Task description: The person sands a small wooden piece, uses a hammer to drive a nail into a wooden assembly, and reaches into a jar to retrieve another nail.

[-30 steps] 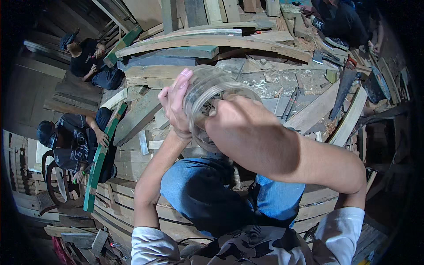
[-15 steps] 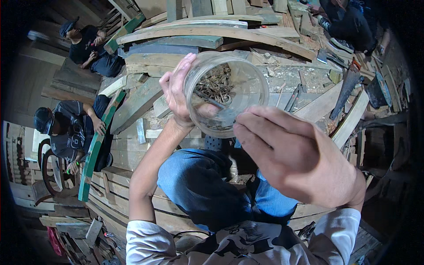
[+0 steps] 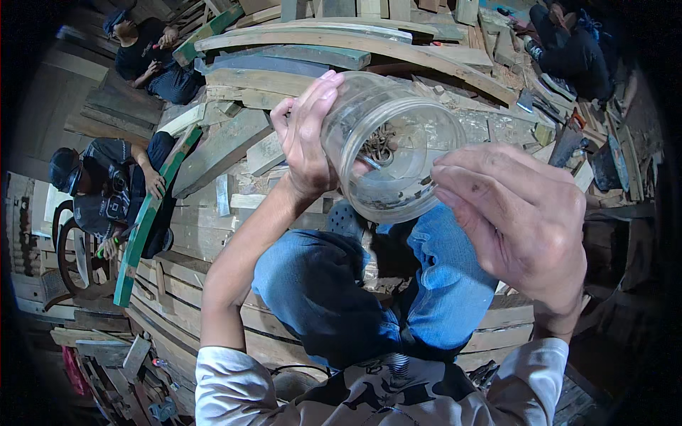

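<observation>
My left hand (image 3: 310, 138) is wrapped around a clear plastic jar (image 3: 408, 167), raised above my knees. The jar is tilted, with its open mouth turned toward the right and toward me. Inside, dark small metal pieces (image 3: 379, 145), nail-like or hook-like, lie bunched deep on the left side, with a few bits along the lower wall. At the jar's right rim my right hand (image 3: 518, 213) has its fingers pressed together in a pinch. Whatever is between those fingertips, if anything, is hidden.
Long curved planks (image 3: 355, 42) lie across the far side. At the left a co-worker (image 3: 106, 188) steadies a green-edged board (image 3: 153, 220); another person (image 3: 153, 64) sits behind. A third person (image 3: 575, 53) is at far right, near a hand saw (image 3: 565, 145) and other tools.
Both hands and the jar have shifted to the right. The jar has turned, so less of the metal pieces shows. My right fingers have drawn into a tighter pinch near the rim.
</observation>
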`<action>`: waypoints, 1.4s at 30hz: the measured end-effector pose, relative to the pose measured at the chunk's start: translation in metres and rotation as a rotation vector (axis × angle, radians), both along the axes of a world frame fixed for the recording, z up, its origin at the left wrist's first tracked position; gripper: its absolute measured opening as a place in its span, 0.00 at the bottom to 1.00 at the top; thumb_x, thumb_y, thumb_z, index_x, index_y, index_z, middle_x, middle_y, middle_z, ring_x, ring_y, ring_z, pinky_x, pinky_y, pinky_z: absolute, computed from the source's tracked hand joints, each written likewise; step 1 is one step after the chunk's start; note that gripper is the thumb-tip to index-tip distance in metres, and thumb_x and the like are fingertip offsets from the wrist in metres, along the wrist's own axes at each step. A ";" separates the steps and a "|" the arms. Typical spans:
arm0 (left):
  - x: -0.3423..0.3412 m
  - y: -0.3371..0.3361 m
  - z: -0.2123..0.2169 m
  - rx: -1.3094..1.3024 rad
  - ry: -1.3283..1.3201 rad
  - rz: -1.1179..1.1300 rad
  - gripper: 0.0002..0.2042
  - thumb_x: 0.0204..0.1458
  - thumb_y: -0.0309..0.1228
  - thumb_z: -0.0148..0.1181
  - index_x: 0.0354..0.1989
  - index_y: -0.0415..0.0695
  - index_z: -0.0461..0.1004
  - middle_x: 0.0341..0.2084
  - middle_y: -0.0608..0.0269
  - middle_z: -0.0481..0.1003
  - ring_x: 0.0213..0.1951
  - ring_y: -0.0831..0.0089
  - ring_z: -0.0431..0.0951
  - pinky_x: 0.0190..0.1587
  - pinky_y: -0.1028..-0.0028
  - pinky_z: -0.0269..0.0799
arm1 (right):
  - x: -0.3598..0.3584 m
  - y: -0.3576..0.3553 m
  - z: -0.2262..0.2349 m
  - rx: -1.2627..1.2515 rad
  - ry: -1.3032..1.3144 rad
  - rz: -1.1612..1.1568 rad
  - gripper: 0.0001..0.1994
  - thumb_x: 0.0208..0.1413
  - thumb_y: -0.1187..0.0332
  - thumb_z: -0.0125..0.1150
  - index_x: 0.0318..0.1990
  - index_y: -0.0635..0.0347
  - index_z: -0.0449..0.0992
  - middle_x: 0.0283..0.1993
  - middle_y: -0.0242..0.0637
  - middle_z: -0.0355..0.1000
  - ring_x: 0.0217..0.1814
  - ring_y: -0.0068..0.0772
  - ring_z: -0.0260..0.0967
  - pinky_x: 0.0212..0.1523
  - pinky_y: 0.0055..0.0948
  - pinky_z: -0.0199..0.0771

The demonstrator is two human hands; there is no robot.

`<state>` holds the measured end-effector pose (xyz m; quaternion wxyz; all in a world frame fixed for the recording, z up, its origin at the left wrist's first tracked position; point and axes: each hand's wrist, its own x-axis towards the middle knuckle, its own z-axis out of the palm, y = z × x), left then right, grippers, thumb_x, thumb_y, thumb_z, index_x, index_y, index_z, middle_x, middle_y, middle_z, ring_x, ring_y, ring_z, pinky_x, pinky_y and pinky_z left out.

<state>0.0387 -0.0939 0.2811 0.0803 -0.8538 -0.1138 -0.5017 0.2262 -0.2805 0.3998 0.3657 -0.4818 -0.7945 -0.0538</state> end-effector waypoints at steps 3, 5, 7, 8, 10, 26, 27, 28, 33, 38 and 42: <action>-0.001 0.003 0.000 0.047 -0.068 -0.052 0.36 0.59 0.58 0.52 0.59 0.34 0.62 0.53 0.44 0.74 0.55 0.55 0.76 0.57 0.62 0.55 | -0.009 0.004 0.002 -0.050 -0.032 0.023 0.10 0.45 0.82 0.69 0.37 0.71 0.78 0.35 0.47 0.78 0.32 0.43 0.78 0.33 0.31 0.79; 0.005 0.005 -0.003 0.074 -0.069 -0.035 0.32 0.59 0.53 0.53 0.58 0.34 0.63 0.53 0.44 0.75 0.55 0.55 0.76 0.56 0.62 0.55 | -0.012 0.011 -0.004 -0.185 0.110 0.052 0.10 0.45 0.83 0.66 0.37 0.72 0.78 0.37 0.50 0.77 0.34 0.48 0.78 0.34 0.33 0.79; 0.008 0.005 -0.005 0.099 -0.080 -0.023 0.29 0.59 0.48 0.54 0.58 0.34 0.64 0.53 0.45 0.75 0.55 0.55 0.76 0.56 0.62 0.55 | -0.014 0.024 -0.010 -0.320 0.244 0.075 0.09 0.46 0.85 0.63 0.37 0.73 0.77 0.38 0.52 0.77 0.35 0.53 0.77 0.35 0.35 0.79; 0.008 0.005 -0.005 0.098 -0.066 -0.024 0.27 0.59 0.45 0.54 0.57 0.34 0.64 0.53 0.45 0.75 0.55 0.55 0.76 0.56 0.62 0.56 | -0.014 0.032 -0.011 -0.325 0.026 0.037 0.10 0.44 0.85 0.59 0.38 0.74 0.76 0.39 0.54 0.76 0.37 0.57 0.76 0.37 0.38 0.78; 0.007 0.004 -0.005 0.108 -0.046 0.001 0.25 0.59 0.41 0.54 0.56 0.33 0.65 0.52 0.45 0.75 0.56 0.55 0.76 0.55 0.61 0.56 | -0.018 0.038 -0.005 -0.348 -0.203 -0.021 0.13 0.39 0.84 0.55 0.36 0.75 0.75 0.37 0.59 0.75 0.42 0.62 0.75 0.39 0.47 0.77; -0.003 0.003 -0.003 0.004 -0.015 0.002 0.42 0.57 0.66 0.46 0.57 0.31 0.63 0.52 0.42 0.74 0.55 0.54 0.76 0.58 0.61 0.54 | -0.015 -0.002 0.001 -0.134 -0.042 -0.045 0.11 0.42 0.84 0.66 0.36 0.69 0.76 0.37 0.44 0.75 0.33 0.42 0.75 0.32 0.32 0.76; -0.003 0.004 -0.004 0.004 -0.015 0.000 0.42 0.57 0.66 0.46 0.57 0.31 0.63 0.52 0.42 0.74 0.55 0.54 0.76 0.58 0.61 0.54 | -0.011 -0.005 0.003 -0.135 -0.043 -0.047 0.11 0.42 0.84 0.66 0.36 0.69 0.76 0.37 0.44 0.75 0.33 0.42 0.75 0.32 0.32 0.76; -0.005 0.006 -0.006 -0.002 0.000 0.020 0.45 0.51 0.70 0.50 0.57 0.33 0.65 0.54 0.47 0.73 0.56 0.58 0.74 0.57 0.62 0.55 | -0.009 -0.008 0.004 -0.092 -0.037 -0.065 0.11 0.42 0.83 0.67 0.35 0.68 0.76 0.36 0.43 0.76 0.33 0.41 0.76 0.31 0.32 0.76; -0.003 0.012 -0.014 0.019 -0.015 0.028 0.48 0.45 0.73 0.53 0.57 0.36 0.68 0.56 0.51 0.72 0.57 0.62 0.73 0.56 0.62 0.56 | 0.000 -0.012 0.007 -0.047 -0.048 -0.086 0.11 0.43 0.80 0.70 0.35 0.67 0.76 0.34 0.43 0.77 0.33 0.40 0.77 0.32 0.32 0.77; 0.001 0.010 -0.014 0.032 -0.016 0.000 0.48 0.45 0.72 0.56 0.57 0.35 0.68 0.56 0.51 0.73 0.57 0.61 0.73 0.56 0.61 0.56 | 0.000 -0.008 0.004 -0.059 -0.051 -0.079 0.11 0.43 0.80 0.70 0.35 0.67 0.76 0.34 0.43 0.77 0.33 0.41 0.77 0.32 0.32 0.78; 0.000 0.013 -0.018 0.030 -0.053 -0.046 0.48 0.44 0.71 0.58 0.58 0.35 0.68 0.56 0.51 0.72 0.59 0.61 0.72 0.58 0.61 0.54 | 0.003 -0.002 0.002 -0.035 -0.044 -0.056 0.11 0.43 0.81 0.69 0.35 0.68 0.76 0.34 0.43 0.77 0.33 0.42 0.77 0.32 0.33 0.77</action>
